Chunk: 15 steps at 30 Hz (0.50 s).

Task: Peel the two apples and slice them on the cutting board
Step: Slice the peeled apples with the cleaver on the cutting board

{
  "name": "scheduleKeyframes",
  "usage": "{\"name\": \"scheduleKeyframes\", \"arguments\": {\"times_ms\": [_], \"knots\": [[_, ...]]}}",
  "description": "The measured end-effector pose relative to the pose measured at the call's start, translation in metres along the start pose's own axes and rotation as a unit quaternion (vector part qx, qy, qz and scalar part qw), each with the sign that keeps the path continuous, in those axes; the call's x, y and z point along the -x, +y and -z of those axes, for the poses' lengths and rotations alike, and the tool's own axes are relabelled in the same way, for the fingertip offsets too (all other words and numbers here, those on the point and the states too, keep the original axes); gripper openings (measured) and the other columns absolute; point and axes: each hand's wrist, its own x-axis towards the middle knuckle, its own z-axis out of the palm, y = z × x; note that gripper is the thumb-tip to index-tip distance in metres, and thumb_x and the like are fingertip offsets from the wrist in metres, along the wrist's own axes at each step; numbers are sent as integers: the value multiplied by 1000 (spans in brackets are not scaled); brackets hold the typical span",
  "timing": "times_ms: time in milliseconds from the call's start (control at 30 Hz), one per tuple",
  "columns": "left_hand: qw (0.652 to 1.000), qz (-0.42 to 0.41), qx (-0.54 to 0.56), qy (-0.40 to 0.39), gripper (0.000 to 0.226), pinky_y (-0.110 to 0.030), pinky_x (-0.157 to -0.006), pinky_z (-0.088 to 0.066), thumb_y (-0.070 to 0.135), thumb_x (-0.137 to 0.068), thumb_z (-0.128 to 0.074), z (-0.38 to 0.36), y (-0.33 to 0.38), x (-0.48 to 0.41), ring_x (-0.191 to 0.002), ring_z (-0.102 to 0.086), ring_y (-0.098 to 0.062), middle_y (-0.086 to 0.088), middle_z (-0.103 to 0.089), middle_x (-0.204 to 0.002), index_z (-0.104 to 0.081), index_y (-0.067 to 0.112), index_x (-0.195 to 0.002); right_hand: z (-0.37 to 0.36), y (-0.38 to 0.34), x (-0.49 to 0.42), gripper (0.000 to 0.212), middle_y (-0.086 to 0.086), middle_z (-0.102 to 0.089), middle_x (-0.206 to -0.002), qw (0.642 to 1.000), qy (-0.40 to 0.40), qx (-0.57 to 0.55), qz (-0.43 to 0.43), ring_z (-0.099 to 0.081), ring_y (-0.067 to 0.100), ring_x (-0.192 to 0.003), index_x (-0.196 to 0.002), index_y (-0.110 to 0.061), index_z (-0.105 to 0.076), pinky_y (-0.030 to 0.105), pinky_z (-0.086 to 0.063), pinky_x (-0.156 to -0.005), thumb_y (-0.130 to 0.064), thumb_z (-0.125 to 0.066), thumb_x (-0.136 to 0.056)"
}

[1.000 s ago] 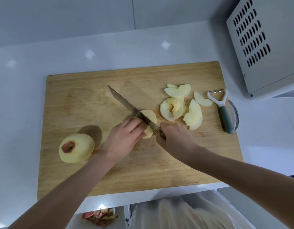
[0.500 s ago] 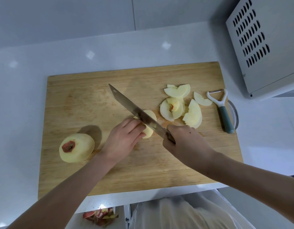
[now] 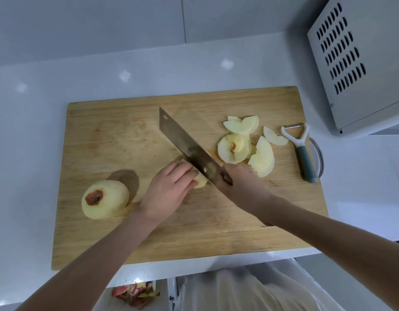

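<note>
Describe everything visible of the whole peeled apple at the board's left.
The whole apple is peeled to pale yellow flesh, with a patch of red skin left round the hollow at its upturned end. Uncut, it rests on the wooden cutting board near its left edge. Only the board touches it.

No readable text or labels.

Pale yellow peeled apple (image 3: 105, 199) (red patch at its top), tan cutting board (image 3: 131, 131), teal-handled white peeler (image 3: 300, 149).
</note>
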Motion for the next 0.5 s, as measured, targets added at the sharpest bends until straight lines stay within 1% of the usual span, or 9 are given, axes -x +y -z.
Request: {"name": "scheduleKeyframes", "arguments": {"times_ms": [67, 100, 167, 233, 267, 433, 500], "knots": [[1000, 6, -7, 1, 23, -35, -92, -47, 20, -87, -56, -1, 1, 1, -98, -54, -20, -10, -68, -99, -72, 5, -94, 7, 1, 5, 24, 5, -53, -67, 1000, 10, -14, -7, -46, 14, -55, -76, -8, -51, 32, -46, -52, -22, -46, -95], [1000, 7, -9, 4, 24, -34, -94, -46, 20, -87, -56, -1, 1, 2, -98, -53, -19, -10, -68, -98, -72, 5, -94, 11, 0, 10, 25, 8, -54, -68, 1000, 19, -17, -5, -46, 14, -55, -80, -5, -53, 33, -47, -53, -23, -46, -95], [1000, 7, -10, 13, 24, -33, -97, -41, 20, -86, -56, -1, 1, 2, -98, -51, -19, -11, -69, -96, -73, 4, -93, 15, -2, 20, 25, 9, -56, -69, 999, 31, -7, 5, -44, 13, -55, -82, -4, -54, 29, -43, -50, -23, -45, -95], [1000, 7, -8, 18, 25, -32, -96, -40, 20, -86, -56, 0, 2, 0, -97, -51, -19, -12, -69, -94, -73, 2, -91, 17, -4, 29, 22, 3, -53, -67, 999, 33, 30, 24, -42, 11, -53, -80, -8, -53, 20, -35, -47, -22, -45, -95], [1000, 8, -7, 19, 25, -32, -96, -40, 21, -87, -56, 0, 2, 0, -97, -51, -19, -12, -69, -94, -73, 2, -91, 17, -5, 31, 21, 1, -52, -67, 998, 31, 45, 33, -40, 10, -53, -79, -10, -52, 18, -32, -46, -22, -45, -95], [1000, 10, 2, 15, 25, -31, -90, -44, 22, -87, -58, -1, 0, 1, -96, -52, -20, -11, -69, -96, -72, 2, -92, 14, -8, 33, 27, -4, -46, -63, 996, 15, 75, 48, -37, 9, -50, -69, -20, -39, 18, -29, -43, -22, -43, -96], [1000, 7, 1, 15, 25, -31, -91, -44, 21, -87, -58, -1, 0, 1, -96, -52, -20, -11, -69, -97, -72, 2, -94, 15, -9, 32, 26, -3, -46, -64, 996, 9, 81, 46, -38, 9, -51, -70, -19, -40, 18, -29, -44, -22, -42, -96]]}}
